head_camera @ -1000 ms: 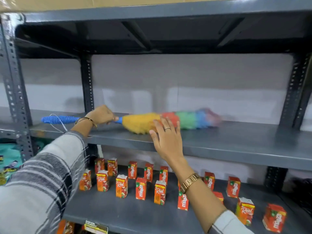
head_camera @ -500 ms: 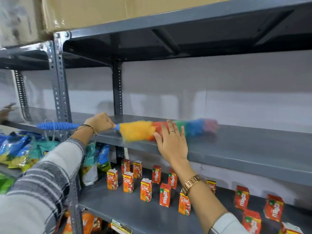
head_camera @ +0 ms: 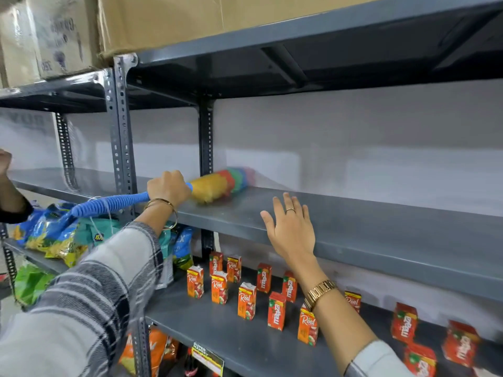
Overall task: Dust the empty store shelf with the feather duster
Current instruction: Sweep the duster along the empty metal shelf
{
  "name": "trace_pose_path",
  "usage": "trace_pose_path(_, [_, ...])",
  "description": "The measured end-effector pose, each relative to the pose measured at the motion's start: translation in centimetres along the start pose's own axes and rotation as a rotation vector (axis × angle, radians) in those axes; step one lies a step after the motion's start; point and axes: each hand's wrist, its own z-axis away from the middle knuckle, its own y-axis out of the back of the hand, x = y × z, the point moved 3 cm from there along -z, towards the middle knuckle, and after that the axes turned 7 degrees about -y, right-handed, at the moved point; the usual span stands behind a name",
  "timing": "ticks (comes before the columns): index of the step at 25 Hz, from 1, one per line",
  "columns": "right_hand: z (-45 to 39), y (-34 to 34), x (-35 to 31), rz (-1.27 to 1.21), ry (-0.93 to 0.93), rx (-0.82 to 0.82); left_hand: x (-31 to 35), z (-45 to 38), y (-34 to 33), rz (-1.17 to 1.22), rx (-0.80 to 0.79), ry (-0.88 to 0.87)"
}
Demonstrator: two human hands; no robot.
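Observation:
A grey metal shelf [head_camera: 367, 227] runs across the middle of the view with nothing standing on it. My left hand [head_camera: 168, 187] grips the feather duster [head_camera: 217, 185] where its ribbed blue handle meets the head. The yellow, red, green and blue head lies blurred on the shelf's left end, pointing toward the back wall. My right hand [head_camera: 292, 227] is spread flat on the shelf's front edge, right of the duster head and apart from it.
Several red and orange juice cartons [head_camera: 246, 300] stand on the shelf below. Snack bags [head_camera: 57, 235] fill the bay to the left, past a slotted upright post [head_camera: 121, 137]. Cardboard boxes [head_camera: 163, 20] sit on top. Another person's hand [head_camera: 4, 161] shows at the left edge.
The duster head has swung from lying along the shelf to pointing toward the back wall near the left end. My right hand now rests right of it. The view has shifted left.

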Motion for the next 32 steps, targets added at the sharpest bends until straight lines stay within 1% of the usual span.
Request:
trace_pose_path(1, [0.1, 0.0, 0.0, 0.009, 0.006, 0.0, -0.6, 0.0, 0.2, 0.034, -0.019, 0.015])
trace_pose_path(3, [0.2, 0.0, -0.1, 0.035, 0.023, -0.005, -3.1, 0.0, 0.2, 0.093, -0.163, 0.013])
trace_pose_path(4, [0.3, -0.2, -0.5, 0.037, 0.033, -0.013, -4.2, 0.3, 0.2, 0.075, -0.227, 0.01])
trace_pose_path(5, [0.4, -0.4, -1.1, 0.031, 0.042, -0.02, -4.9, 0.6, 0.1, 0.019, -0.234, 0.014])
trace_pose_path(6, [0.4, -0.6, -1.7, 0.014, 0.051, -0.032, -4.9, 0.7, 0.4, -0.044, -0.19, 0.03])
trace_pose_path(8, [0.7, -1.1, -2.7, -0.02, 0.05, -0.053, -3.8, 0.7, 1.3, -0.134, -0.052, 0.049])
trace_pose_path(9, [0.8, -1.3, -2.8, -0.018, 0.045, -0.049, -3.5, 0.5, 1.7, -0.143, 0.0, 0.062])
trace_pose_path(10, [0.9, -1.4, -2.8, -0.01, 0.042, -0.041, -3.8, 0.3, 2.0, -0.124, 0.016, 0.087])
trace_pose_path(11, [1.0, -1.5, -2.8, -0.006, 0.046, -0.036, -4.6, 0.3, 2.2, -0.083, -0.005, 0.124])
trace_pose_path(13, [1.0, -1.6, -2.7, -0.014, 0.047, -0.027, -6.6, 0.6, 2.1, -0.021, -0.106, 0.194])
trace_pose_path(14, [0.9, -1.6, -2.7, -0.03, 0.035, -0.018, -6.9, 0.9, 1.8, -0.051, -0.14, 0.199])
trace_pose_path(15, [0.8, -1.5, -2.7, -0.047, 0.02, -0.011, -6.5, 1.1, 1.6, -0.1, -0.13, 0.172])
trace_pose_path(17, [0.8, -1.4, -2.9, -0.05, 0.005, -0.016, -4.1, 1.3, 1.5, -0.151, -0.008, 0.076])
trace_pose_path(19, [1.0, -1.4, -2.8, -0.027, 0.006, -0.025, -2.0, 1.2, 1.5, -0.088, 0.084, -0.003])
trace_pose_path(20, [1.2, -1.3, -2.8, -0.019, 0.0, -0.02, -1.6, 1.2, 1.3, 0.021, 0.061, -0.042])
trace_pose_path(21, [1.2, -1.1, -2.7, -0.022, -0.013, -0.009, -1.4, 1.2, 0.8, 0.142, -0.013, -0.097])
trace_pose_path(22, [1.3, -0.9, -2.5, -0.038, -0.029, 0.002, -1.1, 1.3, 0.2, 0.238, -0.134, -0.163])
trace_pose_path(23, [1.4, -0.6, -2.4, -0.06, -0.042, 0.012, -0.8, 1.8, -0.2, 0.282, -0.255, -0.225])
trace_pose_path(24, [1.5, -0.4, -2.2, -0.075, -0.053, 0.02, -0.3, 2.3, -0.6, 0.274, -0.332, -0.27])
trace_pose_path(25, [1.6, -0.2, -2.0, -0.078, -0.062, 0.025, 0.2, 2.4, -0.9, 0.229, -0.333, -0.285])
trace_pose_path(26, [1.7, 0.0, -1.7, -0.062, -0.067, 0.029, 0.9, 2.1, -0.8, 0.183, -0.288, -0.268])
trace_pose_path(28, [1.8, 0.3, -1.1, -0.004, -0.07, 0.033, 2.3, 1.9, -0.2, 0.089, -0.131, -0.259])
trace_pose_path(29, [1.8, 0.4, -0.7, 0.004, -0.082, 0.04, 2.8, 1.8, -0.3, 0.09, -0.115, -0.295])
trace_pose_path(30, [1.8, 0.7, -0.2, -0.015, -0.107, 0.058, 3.1, 1.8, -0.4, 0.13, -0.17, -0.345])
trace_pose_path(32, [1.8, 1.3, 0.8, -0.077, -0.17, 0.108, 3.1, 2.4, -1.3, 0.213, -0.372, -0.446])
